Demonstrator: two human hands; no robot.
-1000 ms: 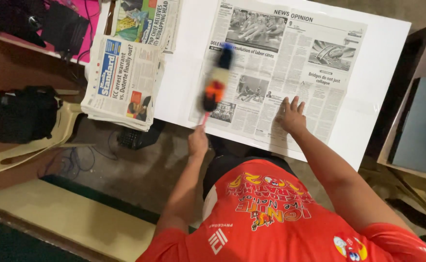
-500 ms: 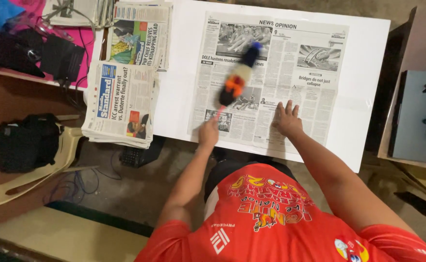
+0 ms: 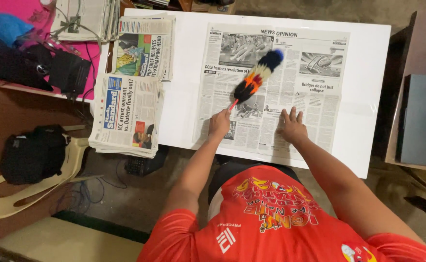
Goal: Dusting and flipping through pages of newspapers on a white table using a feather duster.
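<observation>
Chair: a black bag [image 3: 33, 153] is seen on a cream chair [image 3: 9, 199], left of the table [image 3: 368, 87].
Stacks: folded newspapers [image 3: 125, 116] are piled at the table's left edge.
Left hand [image 3: 219, 122]: clenched on the red handle of a feather duster [image 3: 257, 76].
Duster: angled up-right across the spread newspaper [image 3: 315, 104].
Right hand [image 3: 291, 127]: laid flat, fingers spread, on the page.

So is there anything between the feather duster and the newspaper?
Nothing visible. The left hand holds the feather duster right over the open newspaper, and the right hand lies flat on the page lower down, apart from the feathers.
</observation>
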